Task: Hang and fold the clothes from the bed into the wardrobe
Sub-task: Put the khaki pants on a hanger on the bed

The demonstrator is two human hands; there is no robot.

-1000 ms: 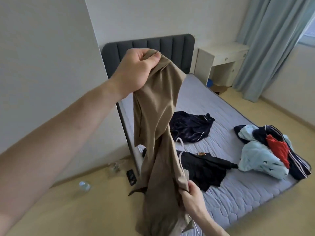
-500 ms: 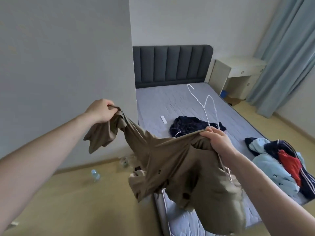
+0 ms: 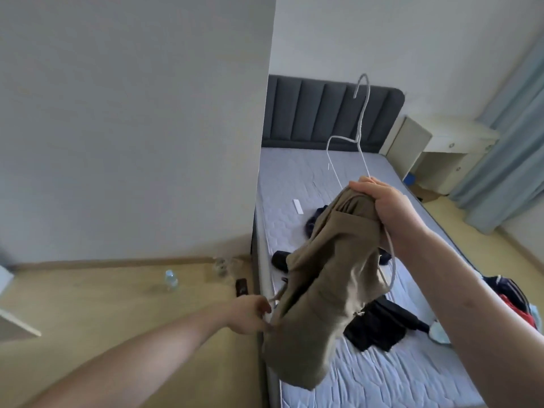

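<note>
My right hand (image 3: 385,206) grips the bunched top of a khaki garment (image 3: 321,295) together with a white wire hanger (image 3: 360,128), whose hook points up in front of the headboard. The garment hangs down over the bed's near left corner. My left hand (image 3: 250,315) pinches the garment's lower left edge near a dangling cord. On the bed (image 3: 297,184) lie a black garment (image 3: 379,328), a dark blue one (image 3: 313,225) partly hidden behind the khaki cloth, and a heap of clothes (image 3: 518,304) at the right edge.
A grey wall panel (image 3: 132,128) stands to the left of the bed. On the wooden floor are a water bottle (image 3: 170,279), glass items (image 3: 220,265) and a dark object (image 3: 241,287). A white bedside table (image 3: 447,148) and blue curtains (image 3: 512,136) are at the right.
My left hand has dropped from the raised sleeve to the garment's lower edge. My right hand has bunched the top with the hanger, and the garment now hangs vertically.
</note>
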